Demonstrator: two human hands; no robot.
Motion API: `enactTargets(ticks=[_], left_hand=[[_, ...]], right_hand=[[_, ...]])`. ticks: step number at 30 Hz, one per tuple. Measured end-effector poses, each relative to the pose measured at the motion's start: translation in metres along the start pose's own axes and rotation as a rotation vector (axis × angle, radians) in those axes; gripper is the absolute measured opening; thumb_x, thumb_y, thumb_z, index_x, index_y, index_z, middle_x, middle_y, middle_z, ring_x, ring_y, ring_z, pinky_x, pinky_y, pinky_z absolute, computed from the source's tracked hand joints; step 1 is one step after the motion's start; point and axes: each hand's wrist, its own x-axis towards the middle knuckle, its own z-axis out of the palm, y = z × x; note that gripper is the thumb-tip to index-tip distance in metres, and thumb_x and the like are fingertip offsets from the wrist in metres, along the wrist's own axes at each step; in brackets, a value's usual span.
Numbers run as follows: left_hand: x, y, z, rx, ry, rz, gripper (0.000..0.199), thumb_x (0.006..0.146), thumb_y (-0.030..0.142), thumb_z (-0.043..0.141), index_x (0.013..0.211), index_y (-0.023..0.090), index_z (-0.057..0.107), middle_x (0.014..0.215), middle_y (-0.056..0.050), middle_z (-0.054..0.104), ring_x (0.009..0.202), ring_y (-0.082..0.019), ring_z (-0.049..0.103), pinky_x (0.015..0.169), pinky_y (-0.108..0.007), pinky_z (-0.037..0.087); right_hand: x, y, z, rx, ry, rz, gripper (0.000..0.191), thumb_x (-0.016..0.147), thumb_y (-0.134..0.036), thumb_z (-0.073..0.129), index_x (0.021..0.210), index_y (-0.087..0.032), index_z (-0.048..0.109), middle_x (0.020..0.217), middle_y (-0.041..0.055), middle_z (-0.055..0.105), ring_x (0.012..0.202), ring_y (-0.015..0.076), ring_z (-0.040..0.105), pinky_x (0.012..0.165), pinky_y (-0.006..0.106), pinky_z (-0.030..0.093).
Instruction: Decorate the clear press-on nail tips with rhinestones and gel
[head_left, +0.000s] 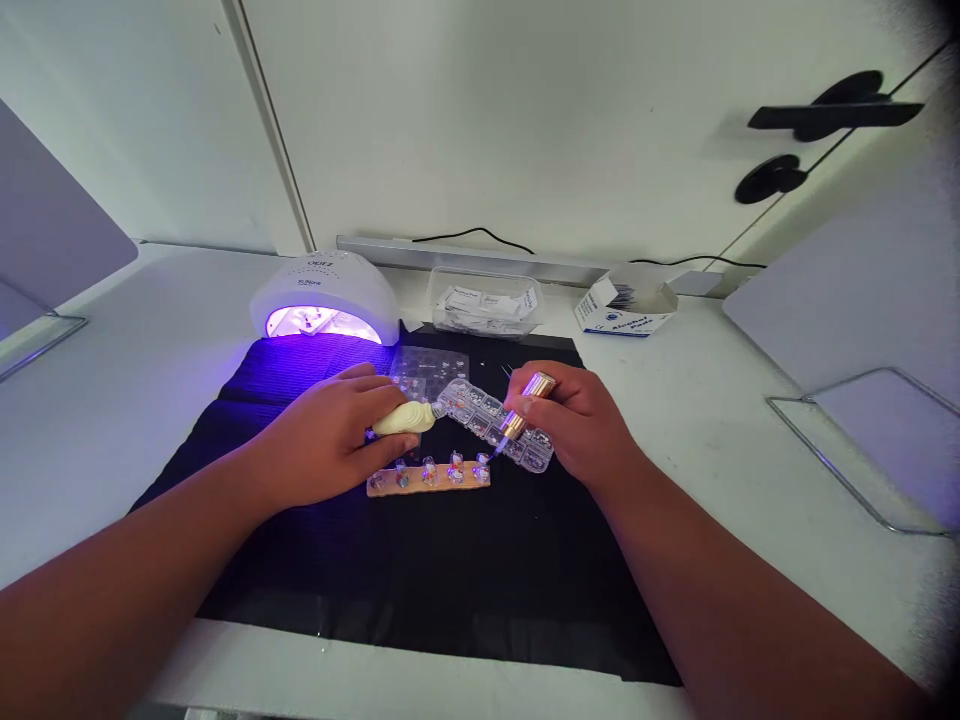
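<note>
My left hand (341, 425) is closed around a cream nail polish bottle (405, 419), tilted so its uncapped neck points right. In my right hand (581, 410) I pinch the gold-capped nail polish brush (528, 405), its tip pointing down to the left. The tip is at the rightmost press-on nail (481, 467); whether it touches, I cannot tell. Several decorated nails stand in a row on a light wooden strip (416, 485), whose left end lies beside my left thumb. Behind it, between my hands, lies a clear compartment case (466, 408) of small decorations, partly covered by my right hand.
A lit white nail lamp (326, 285) glows purple at back left. Beside it are a clear tub of packets (486, 303) and an alcohol pads box (626, 315). A transparent sticker sheet (439, 362) lies on the black mat (420, 580). Wire-legged panels flank the table.
</note>
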Motion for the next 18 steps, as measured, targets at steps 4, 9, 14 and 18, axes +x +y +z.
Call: enactTargets(ticks=[4,9,14,18], left_hand=[[0.0001,0.0009,-0.001,0.009,0.001,0.007,0.026,0.097,0.035,0.048,0.077,0.018,0.049,0.075,-0.002,0.056,0.076,-0.019,0.048,0.068,-0.033,0.034],[0.0003,0.001,-0.001,0.016,-0.011,-0.006,0.026,0.097,0.036,0.047,0.079,0.018,0.051,0.076,-0.003,0.057,0.078,-0.02,0.049,0.069,-0.033,0.034],[0.0004,0.0011,-0.0007,0.01,-0.005,0.007,0.026,0.098,0.035,0.047,0.079,0.018,0.051,0.076,-0.003,0.057,0.078,-0.02,0.049,0.069,-0.033,0.035],[0.0002,0.0011,-0.0004,0.001,-0.004,-0.003,0.025,0.097,0.035,0.048,0.08,0.017,0.052,0.076,-0.003,0.058,0.079,-0.02,0.049,0.07,-0.034,0.035]], right_hand=[[-0.0015,-0.0027,0.0009,0.06,-0.11,0.05,0.013,0.076,-0.027,0.061,0.066,-0.019,0.058,0.057,-0.0044,0.047,0.051,0.0101,0.04,0.049,0.027,0.03],[-0.0007,-0.0042,0.0041,-0.018,-0.132,0.035,0.017,0.078,-0.027,0.061,0.064,-0.019,0.055,0.057,-0.0048,0.045,0.052,0.0094,0.039,0.051,0.026,0.03],[0.0012,0.0002,0.0036,-0.06,-0.068,0.057,0.021,0.08,-0.029,0.062,0.064,-0.019,0.054,0.056,-0.0058,0.044,0.051,0.0089,0.038,0.05,0.026,0.03],[0.0021,0.0032,0.0021,-0.066,-0.023,0.062,0.018,0.079,-0.028,0.063,0.065,-0.019,0.056,0.057,-0.0045,0.05,0.053,0.01,0.043,0.052,0.027,0.033]])
